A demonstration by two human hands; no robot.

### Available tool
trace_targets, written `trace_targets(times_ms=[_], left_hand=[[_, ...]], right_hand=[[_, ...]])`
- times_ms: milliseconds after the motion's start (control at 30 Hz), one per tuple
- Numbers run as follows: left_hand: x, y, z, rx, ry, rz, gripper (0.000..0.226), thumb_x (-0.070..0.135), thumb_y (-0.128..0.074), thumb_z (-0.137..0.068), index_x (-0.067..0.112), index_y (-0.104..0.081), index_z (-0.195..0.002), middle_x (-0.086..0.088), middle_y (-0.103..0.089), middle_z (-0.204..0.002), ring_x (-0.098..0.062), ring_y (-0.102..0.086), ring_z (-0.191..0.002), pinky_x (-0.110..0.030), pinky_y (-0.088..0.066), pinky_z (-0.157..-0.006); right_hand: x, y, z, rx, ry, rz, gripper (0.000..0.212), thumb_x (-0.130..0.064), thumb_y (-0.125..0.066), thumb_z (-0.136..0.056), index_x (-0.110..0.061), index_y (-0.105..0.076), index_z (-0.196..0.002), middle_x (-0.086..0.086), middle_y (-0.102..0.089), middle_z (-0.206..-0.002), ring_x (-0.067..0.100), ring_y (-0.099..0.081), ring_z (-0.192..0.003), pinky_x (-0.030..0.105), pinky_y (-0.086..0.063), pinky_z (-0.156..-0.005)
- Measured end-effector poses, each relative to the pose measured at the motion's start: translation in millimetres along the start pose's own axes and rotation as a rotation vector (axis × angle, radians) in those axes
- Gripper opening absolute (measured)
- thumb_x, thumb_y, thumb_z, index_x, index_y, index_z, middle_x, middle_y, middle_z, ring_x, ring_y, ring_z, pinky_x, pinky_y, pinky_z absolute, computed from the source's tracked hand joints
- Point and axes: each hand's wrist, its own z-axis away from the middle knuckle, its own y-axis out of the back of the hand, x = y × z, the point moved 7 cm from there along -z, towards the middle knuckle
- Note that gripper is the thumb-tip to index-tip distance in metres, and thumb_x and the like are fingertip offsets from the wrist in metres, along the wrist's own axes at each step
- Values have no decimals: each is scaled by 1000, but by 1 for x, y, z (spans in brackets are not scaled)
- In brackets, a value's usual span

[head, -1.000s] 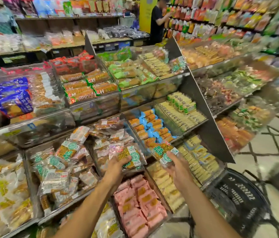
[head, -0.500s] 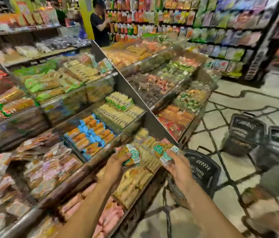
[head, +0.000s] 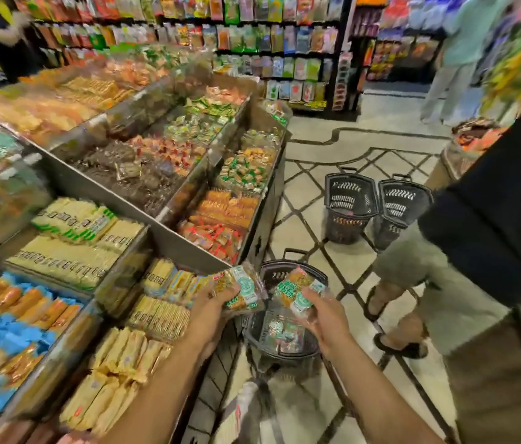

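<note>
My left hand (head: 211,310) grips a clear snack packet with a green and white label (head: 242,291). My right hand (head: 324,318) grips a second packet of the same kind (head: 296,291). Both packets hover over a black shopping basket (head: 254,330) on the floor by the shelf's corner; the basket holds at least one packet (head: 284,334). The two hands are close together, a little apart.
A tiered snack display (head: 169,241) fills the left. Two more black baskets (head: 350,200) (head: 403,203) stand on the patterned floor ahead. A person in sandals and dark top (head: 489,238) stands close on the right. Wall racks of packets (head: 252,43) line the back.
The view has swung right, away from the shelf bins. Both hands have carried their packets from above the shelf to above the black basket on the floor.
</note>
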Motion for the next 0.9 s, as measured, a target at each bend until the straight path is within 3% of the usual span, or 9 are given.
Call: trace_targets(times_ms=[67,167,367,467,600,667,733,800,900], left_hand=[[1,-28,-19,-71,23,-10,40,22,-82,-89,8,-69,-124,-9,-76,-120,-27,-74,-108,-33,-62,-84],[2,-59,-54,-163,66,13,41,11,-78,-88,2,-68,-126,-18,-75,-122,-36,-72,-113,-50,-56,-101],[-1,-98,-140,-232,167,-27,32,8,-77,-89,4,-69,-120,-15,-77,-115,-31,-75,-107,-32,-64,-75],[-13,-109,-180,-228,197,-66,37,8,-79,-88,3,-67,-123,-16,-77,-116,-32,-73,-110,-28,-62,-71],[-43,-113,-231,-143,242,-95,34,3,-79,-87,3,-67,-119,-19,-77,-109,-31,-76,-92,-35,-61,-71],[-65,-111,-255,-88,249,-127,34,4,-81,-86,7,-67,-116,-17,-77,-109,-30,-76,-91,-40,-60,-80],[-95,-108,-275,-56,256,-175,40,9,-86,-83,12,-67,-118,-12,-78,-109,-32,-76,-98,-46,-60,-89],[-128,-103,-292,-27,267,-232,45,15,-90,-79,17,-69,-119,-6,-79,-108,-30,-75,-102,-46,-59,-93],[-189,-90,-315,52,332,-293,57,27,-96,-73,15,-69,-122,-5,-78,-114,-28,-74,-108,-51,-57,-100]], right_hand=[[-4,11,-24,46,3,-48,61,-24,-85,-86,-9,-59,-139,14,-75,-121,33,-73,-111,53,-61,-92],[-14,19,-57,92,0,-97,74,-26,-88,-82,-12,-53,-146,13,-74,-125,34,-71,-117,51,-61,-94],[-32,28,-114,176,-13,-138,35,-9,-71,-97,-2,-62,-130,28,-71,-121,37,-68,-108,39,-66,-76],[-29,35,-143,205,-18,-102,30,-11,-69,-98,0,-66,-126,25,-74,-117,39,-72,-108,43,-64,-85],[-2,56,-184,270,-88,-59,74,-34,-88,-77,13,-56,-124,46,-57,-112,35,-58,-88,46,-50,-80],[16,66,-208,275,-138,-50,54,-31,-85,-83,6,-64,-115,33,-63,-92,30,-57,-80,39,-50,-73],[33,79,-231,318,-176,-17,23,-21,-78,-93,-6,-72,-110,14,-74,-90,29,-67,-78,38,-54,-75],[55,88,-259,313,-198,20,19,-17,-74,-96,-9,-73,-113,15,-78,-103,33,-73,-89,46,-57,-85],[91,101,-296,314,-249,93,18,-13,-74,-96,-6,-73,-112,18,-79,-102,35,-75,-90,48,-59,-86]])
